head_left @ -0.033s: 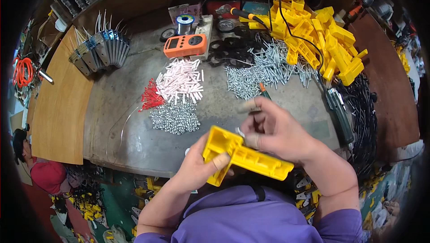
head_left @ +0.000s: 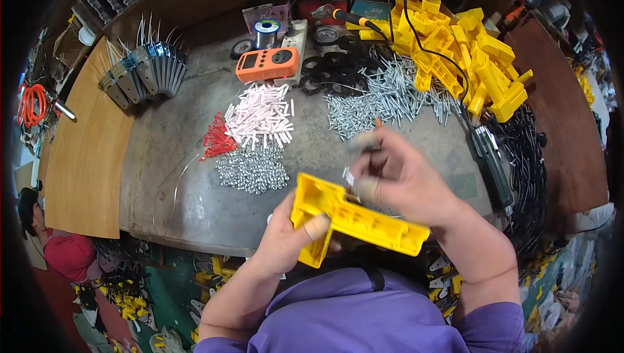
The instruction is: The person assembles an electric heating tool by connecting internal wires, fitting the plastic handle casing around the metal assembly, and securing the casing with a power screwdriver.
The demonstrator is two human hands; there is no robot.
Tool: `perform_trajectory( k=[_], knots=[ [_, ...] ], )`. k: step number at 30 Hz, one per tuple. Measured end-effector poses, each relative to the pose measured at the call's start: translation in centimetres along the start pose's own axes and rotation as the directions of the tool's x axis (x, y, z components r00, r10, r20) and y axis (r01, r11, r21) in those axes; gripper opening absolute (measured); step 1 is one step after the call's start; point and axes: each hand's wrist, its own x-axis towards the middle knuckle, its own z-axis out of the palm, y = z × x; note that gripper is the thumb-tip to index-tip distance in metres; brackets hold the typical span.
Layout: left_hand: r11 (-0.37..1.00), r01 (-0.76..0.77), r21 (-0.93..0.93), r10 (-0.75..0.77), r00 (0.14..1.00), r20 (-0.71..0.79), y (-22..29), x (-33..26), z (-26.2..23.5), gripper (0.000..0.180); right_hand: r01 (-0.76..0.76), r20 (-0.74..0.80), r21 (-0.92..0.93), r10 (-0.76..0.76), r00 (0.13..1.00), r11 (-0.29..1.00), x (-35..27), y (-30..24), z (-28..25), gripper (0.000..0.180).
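In the head view, the left hand [head_left: 286, 236] was closed around one end of a yellow plastic housing [head_left: 351, 220], thumb pressed on its upper face and fingers wrapped beneath, so that the long part jutted out to the person's right, just above the near edge of the grey workbench [head_left: 195, 184]. The right hand [head_left: 403, 181] hovered right over the housing's top edge, fingers pinched together on what looked like a small metal piece [head_left: 349, 176]; the hand was blurred, so what exactly it pinched could not be told for certain. The housing thus lay below and just beside the right fingertips, touching or nearly touching them, while being gripped only at its left end. Judging from this, the small piece could slip from the pinch and drop among the silvery screws [head_left: 253, 171] or off the bench edge, because the hold was fingertip-only and the hand was moving. The housing might also tilt under a downward press, since it was supported at one end alone. Further back lay white sleeves [head_left: 260, 119], red terminals [head_left: 216, 140], a heap of long screws [head_left: 383, 96], an orange meter [head_left: 268, 65], a pile of yellow housings [head_left: 468, 47] and a black power tool [head_left: 491, 158] well apart on the right.
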Motion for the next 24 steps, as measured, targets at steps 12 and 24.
perform_trajectory(
  k=[12,24],
  knots=[
    [0.770,-0.028,-0.638,-0.069,0.990,-0.127,-1.7,-0.2,-1.6,0.041,0.249,0.225,-0.968,-0.377,0.899,0.014,-1.8,5.0,-7.2,0.042],
    [0.732,0.143,-0.666,-0.242,0.968,-0.059,-2.0,-0.4,0.3,0.043,0.050,-0.009,-0.995,-0.561,0.828,0.091,-0.3,1.6,-10.8,0.037]
  ],
)
